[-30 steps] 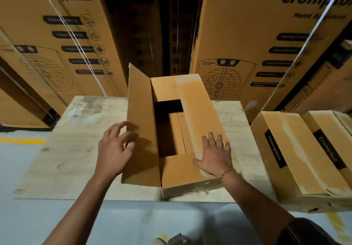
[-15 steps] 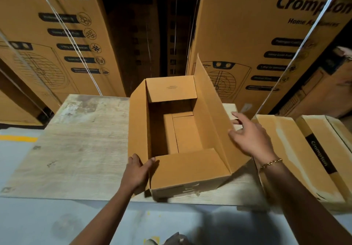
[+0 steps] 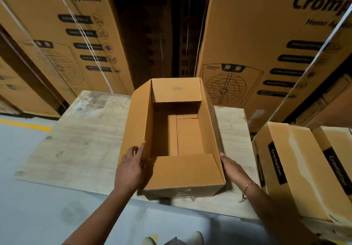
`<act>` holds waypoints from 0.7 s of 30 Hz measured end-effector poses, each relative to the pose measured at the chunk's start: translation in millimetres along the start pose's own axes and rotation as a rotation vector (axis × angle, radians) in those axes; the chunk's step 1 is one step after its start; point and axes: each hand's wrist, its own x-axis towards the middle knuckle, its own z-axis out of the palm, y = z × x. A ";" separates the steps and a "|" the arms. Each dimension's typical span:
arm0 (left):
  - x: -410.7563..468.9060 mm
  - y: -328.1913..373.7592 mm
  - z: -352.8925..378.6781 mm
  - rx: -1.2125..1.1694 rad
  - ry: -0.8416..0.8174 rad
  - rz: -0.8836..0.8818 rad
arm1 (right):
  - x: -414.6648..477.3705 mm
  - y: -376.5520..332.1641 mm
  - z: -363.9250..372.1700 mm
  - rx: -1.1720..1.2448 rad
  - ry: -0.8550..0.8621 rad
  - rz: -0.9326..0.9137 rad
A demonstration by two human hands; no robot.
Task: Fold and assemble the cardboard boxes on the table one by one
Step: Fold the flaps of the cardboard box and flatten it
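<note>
An open brown cardboard box [image 3: 182, 172] stands on the pale wooden table [image 3: 80, 142], its top facing me. Its two long side flaps stand up and the short end flaps lean inward; the folded bottom panels show inside. My left hand [image 3: 130, 168] lies flat against the outside of the left wall near the front corner, fingers straight. At the right front corner my right hand [image 3: 231, 166] touches the outer wall with straight fingers; its fingertips are partly hidden behind the flap.
Two closed printed boxes [image 3: 297, 170] sit on the table's right end, close to my right forearm. Tall appliance cartons [image 3: 266, 41] stand behind the table on both sides of a dark gap. Grey floor [image 3: 24, 206] with a yellow line lies left.
The right long flap, pressed down a second ago, then swung open, now stands upright. My right hand dropped from that flap to the right front corner. My left hand stays at the left front wall.
</note>
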 end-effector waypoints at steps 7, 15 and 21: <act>18.9 52.4 -3.1 0.295 -0.294 0.271 | 8.7 6.9 -19.4 -0.031 -0.041 -0.068; 29.1 77.5 -59.7 -0.004 -0.124 0.130 | 15.1 -2.1 -62.0 -0.029 0.151 -0.285; 3.3 66.6 -136.3 -0.675 -0.650 0.015 | 1.6 -40.6 -74.7 -0.096 0.016 -0.498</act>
